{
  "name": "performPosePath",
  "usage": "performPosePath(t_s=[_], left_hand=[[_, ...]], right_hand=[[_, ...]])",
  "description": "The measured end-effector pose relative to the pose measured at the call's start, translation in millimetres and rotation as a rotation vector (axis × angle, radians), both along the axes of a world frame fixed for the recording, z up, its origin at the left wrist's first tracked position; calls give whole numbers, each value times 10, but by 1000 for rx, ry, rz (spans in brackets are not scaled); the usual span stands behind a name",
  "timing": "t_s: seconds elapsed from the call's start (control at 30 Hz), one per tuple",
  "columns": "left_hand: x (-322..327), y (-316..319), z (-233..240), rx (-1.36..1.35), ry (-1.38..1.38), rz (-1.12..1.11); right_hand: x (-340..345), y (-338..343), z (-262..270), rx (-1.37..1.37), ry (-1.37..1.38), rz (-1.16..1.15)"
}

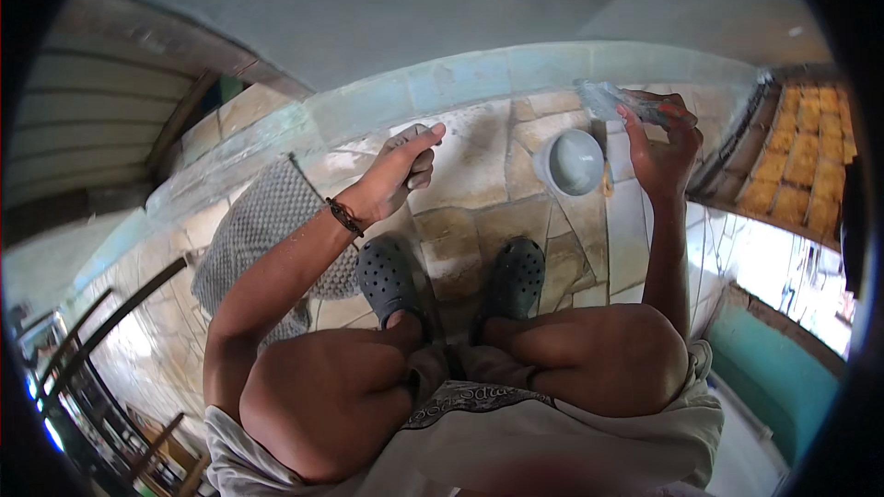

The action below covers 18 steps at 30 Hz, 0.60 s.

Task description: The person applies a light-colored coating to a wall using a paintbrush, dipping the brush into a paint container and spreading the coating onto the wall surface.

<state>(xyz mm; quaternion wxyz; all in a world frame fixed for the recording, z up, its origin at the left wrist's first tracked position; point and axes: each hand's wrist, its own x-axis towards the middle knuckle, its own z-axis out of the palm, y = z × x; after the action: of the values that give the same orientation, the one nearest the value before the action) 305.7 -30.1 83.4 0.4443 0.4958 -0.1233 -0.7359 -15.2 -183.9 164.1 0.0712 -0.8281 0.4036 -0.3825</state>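
My left hand (404,169), with a dark bracelet at the wrist, hovers above the tiled floor with its fingers curled in; no held thing shows. At the right, my right hand (659,141) grips a grey, smeared scraping or spreading tool (608,100) with some red near its grip; its exact kind is unclear. Just below and left of that tool, a whitish bowl or small bucket (577,162) stands on the floor, with a pale coating inside. An orange loop (608,179) lies at its right side.
A grey woven mat (255,235) lies crumpled by my left forearm. Dark clogs (390,276) are on my feet. A grey wall (442,21) with a pale blue-green lower band (469,79) rises ahead. Chair-like dark bars (117,324) stand at the lower left.
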Motion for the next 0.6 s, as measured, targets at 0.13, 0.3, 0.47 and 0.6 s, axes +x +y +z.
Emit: performPosePath(t_s=[0.13,0.3,0.47,0.6], left_hand=[[-217,-345,-16,5,43,-77],[-333,-446,-75,94,75,-69],[-271,-372,-167,35,-20,22],[-160,-242,-230,57,-133,44]], right_hand=[[-314,140,-100,128,-124,-124],[-381,323,-64,207,-47,-92],[-493,288,-252,115,-6,-92],[-385,213,-194,77,119,-64]])
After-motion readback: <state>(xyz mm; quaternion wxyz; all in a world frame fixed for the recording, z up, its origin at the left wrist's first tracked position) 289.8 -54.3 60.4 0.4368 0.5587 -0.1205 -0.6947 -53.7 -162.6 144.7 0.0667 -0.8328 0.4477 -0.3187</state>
